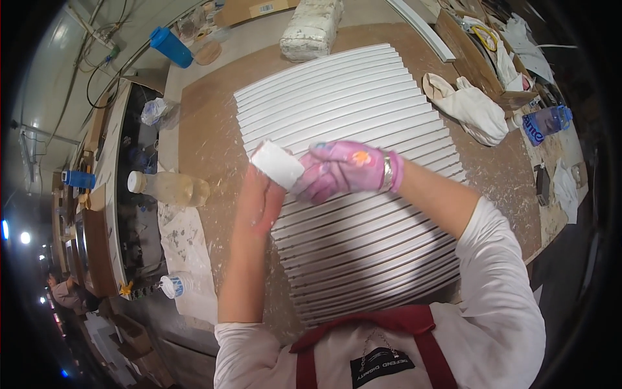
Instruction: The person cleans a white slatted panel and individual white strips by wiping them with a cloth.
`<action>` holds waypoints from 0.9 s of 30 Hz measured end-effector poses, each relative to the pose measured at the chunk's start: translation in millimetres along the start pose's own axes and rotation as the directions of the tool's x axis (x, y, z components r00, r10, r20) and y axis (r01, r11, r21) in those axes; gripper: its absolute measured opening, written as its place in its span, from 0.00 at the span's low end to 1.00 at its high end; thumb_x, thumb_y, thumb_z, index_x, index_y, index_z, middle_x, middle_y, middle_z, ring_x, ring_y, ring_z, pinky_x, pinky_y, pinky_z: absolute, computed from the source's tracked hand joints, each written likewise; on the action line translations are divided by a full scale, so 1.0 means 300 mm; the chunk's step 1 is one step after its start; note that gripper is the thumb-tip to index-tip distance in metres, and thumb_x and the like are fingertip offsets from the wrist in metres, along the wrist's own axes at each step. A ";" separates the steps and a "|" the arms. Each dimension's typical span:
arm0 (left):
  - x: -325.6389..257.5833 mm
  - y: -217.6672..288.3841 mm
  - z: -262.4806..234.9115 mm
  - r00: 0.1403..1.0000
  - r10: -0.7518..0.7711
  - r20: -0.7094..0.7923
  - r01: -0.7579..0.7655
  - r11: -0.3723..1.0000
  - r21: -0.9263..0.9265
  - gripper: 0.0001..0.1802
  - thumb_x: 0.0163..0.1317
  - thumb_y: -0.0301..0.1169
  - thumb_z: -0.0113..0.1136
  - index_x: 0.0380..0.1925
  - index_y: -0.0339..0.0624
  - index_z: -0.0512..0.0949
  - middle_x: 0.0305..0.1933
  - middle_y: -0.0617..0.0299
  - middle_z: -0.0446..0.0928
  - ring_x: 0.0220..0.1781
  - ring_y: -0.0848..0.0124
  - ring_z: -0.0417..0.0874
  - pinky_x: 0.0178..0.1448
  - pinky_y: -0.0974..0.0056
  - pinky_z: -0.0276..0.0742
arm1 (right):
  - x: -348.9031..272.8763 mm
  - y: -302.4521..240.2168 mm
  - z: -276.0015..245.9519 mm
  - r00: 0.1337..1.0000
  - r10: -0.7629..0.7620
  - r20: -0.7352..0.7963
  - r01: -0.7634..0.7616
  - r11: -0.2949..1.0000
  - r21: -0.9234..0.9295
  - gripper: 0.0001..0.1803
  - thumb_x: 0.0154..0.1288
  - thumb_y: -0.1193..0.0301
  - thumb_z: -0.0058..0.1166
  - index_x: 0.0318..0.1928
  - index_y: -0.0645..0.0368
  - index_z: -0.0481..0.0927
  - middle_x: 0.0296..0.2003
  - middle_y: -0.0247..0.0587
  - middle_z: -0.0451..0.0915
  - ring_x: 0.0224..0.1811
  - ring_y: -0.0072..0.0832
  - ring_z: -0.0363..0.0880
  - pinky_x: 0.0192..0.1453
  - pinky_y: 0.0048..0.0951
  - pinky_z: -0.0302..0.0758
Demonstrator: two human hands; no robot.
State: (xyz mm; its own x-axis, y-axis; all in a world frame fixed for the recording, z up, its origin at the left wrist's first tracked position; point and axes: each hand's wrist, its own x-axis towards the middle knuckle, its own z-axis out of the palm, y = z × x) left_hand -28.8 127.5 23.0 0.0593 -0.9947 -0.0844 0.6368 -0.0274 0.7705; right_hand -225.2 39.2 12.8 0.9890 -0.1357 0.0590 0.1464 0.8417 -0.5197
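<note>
My left hand (264,202), in a coral-red covering, is raised over the left side of the white strips. A small white rectangular block (278,164) lies across its fingers and hides most of them; the hand appears closed on the block. My right hand (340,170) wears a pink glove with an orange flower and a shiny band at the wrist. Its fingers are curled in against the block's right end; whether they grip it is hidden. Below both hands, long white ridged strips (337,84) lie side by side on a brown board (207,97).
A clear bottle (172,188) with pale liquid lies at left, near a blue cup (172,47). A wrapped white bundle (312,29) sits at the far edge. On the right are a white cloth (470,110), a blue-labelled bottle (544,124) and a cardboard box (460,42).
</note>
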 end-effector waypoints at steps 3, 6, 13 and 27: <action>-0.057 -0.021 -0.018 0.996 -0.044 -0.072 0.047 0.998 0.031 0.24 0.69 0.35 0.49 0.61 0.37 0.61 0.48 0.54 0.74 0.52 0.63 0.77 0.58 0.61 0.74 | 0.026 0.084 0.039 0.977 0.099 -0.191 -0.126 0.983 -0.134 0.27 0.72 0.53 0.44 0.57 0.65 0.71 0.51 0.44 0.79 0.49 0.30 0.79 0.56 0.28 0.75; -0.111 -0.011 -0.047 0.989 -0.099 -0.113 0.099 0.995 -0.006 0.25 0.69 0.37 0.51 0.61 0.37 0.61 0.49 0.51 0.75 0.49 0.61 0.79 0.53 0.59 0.78 | 0.049 0.129 0.075 0.995 0.090 -0.049 -0.093 0.994 -0.063 0.26 0.72 0.55 0.43 0.58 0.63 0.71 0.53 0.44 0.78 0.52 0.29 0.79 0.58 0.30 0.74; -0.136 0.038 -0.131 0.996 0.085 -0.027 -0.086 0.995 -0.047 0.30 0.67 0.42 0.54 0.65 0.42 0.59 0.57 0.48 0.71 0.63 0.57 0.71 0.60 0.53 0.74 | 0.145 0.119 0.096 0.996 -0.083 -0.032 0.073 0.970 -0.233 0.25 0.71 0.58 0.48 0.59 0.63 0.70 0.48 0.43 0.79 0.47 0.26 0.79 0.52 0.28 0.76; -0.289 -0.037 -0.490 0.894 0.446 -0.038 0.055 -0.025 0.998 0.19 0.66 0.31 0.51 0.55 0.34 0.72 0.57 0.46 0.73 0.60 0.52 0.72 0.67 0.55 0.61 | -0.200 -0.248 -0.149 0.660 -0.656 -0.365 -0.745 -0.635 -0.206 0.13 0.69 0.59 0.45 0.39 0.48 0.83 0.27 0.41 0.81 0.34 0.40 0.81 0.39 0.41 0.77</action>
State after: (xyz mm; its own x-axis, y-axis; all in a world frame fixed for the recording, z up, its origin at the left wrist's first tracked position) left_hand 71.8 228.7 -71.1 0.3666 -0.8978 0.2440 -0.7798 -0.1534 0.6070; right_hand -296.4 -38.7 9.9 0.5493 -0.8328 0.0689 -0.8338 -0.5409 0.1104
